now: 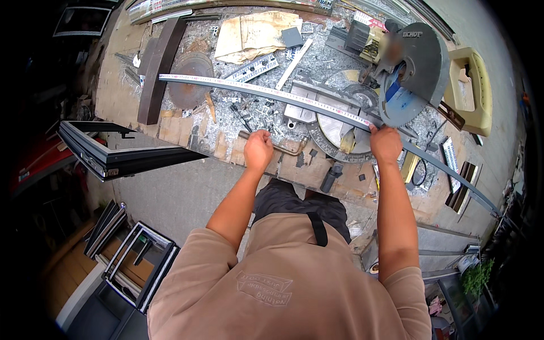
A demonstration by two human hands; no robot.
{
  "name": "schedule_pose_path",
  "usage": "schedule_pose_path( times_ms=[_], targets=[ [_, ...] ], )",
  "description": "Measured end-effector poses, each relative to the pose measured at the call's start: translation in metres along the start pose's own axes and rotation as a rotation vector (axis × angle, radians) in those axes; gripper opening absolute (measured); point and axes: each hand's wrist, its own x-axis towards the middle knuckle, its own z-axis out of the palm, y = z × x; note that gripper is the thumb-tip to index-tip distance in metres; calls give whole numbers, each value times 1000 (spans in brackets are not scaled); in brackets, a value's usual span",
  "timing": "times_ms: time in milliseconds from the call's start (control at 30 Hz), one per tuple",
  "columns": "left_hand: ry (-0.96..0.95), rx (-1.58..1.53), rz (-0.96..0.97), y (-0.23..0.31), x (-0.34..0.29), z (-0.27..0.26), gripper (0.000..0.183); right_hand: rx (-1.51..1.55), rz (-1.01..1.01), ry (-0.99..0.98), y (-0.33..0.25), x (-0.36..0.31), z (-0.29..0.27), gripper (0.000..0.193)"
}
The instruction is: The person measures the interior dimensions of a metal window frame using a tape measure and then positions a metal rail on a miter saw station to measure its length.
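Observation:
A long grey metal profile [433, 161] spans the workbench, across the bed of a miter saw [348, 133]. Along its left stretch runs a white measuring tape blade [249, 88], from a dark brown beam [160, 73] to my right hand [386, 146]. That hand is closed around the profile at the tape's right end; its fingertips are partly hidden. My left hand [259, 150] is closed over an L-shaped metal bar [292, 150] at the bench's near edge. Whether it grips the bar or something smaller is unclear. A thin black tool [241, 117] lies just beyond it.
The saw's round blade [405, 96] and grey guard [425, 56] rise right of centre. Metal shavings and offcuts litter the bench. A rusty saw disc [191, 79] lies left, a yellow plastic stool [473, 90] stands right, and black frames [127, 153] stand near left.

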Motion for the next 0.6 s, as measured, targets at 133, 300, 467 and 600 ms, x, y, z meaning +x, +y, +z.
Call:
schedule_pose_path(
  times_ms=[133,300,467,600],
  targets=[
    [28,60,27,-12,10,-19,15,-31,-31,31,2,-3,-1,58],
    [-102,45,145,1,6,-18,14,5,-10,36,-1,-4,-6,53],
    [-258,-32,280,31,-42,13,12,50,-14,33,-4,-4,-8,51],
    [-457,-132,366,87,-84,35,14,54,9,24,-1,-4,-6,51]
  ],
)
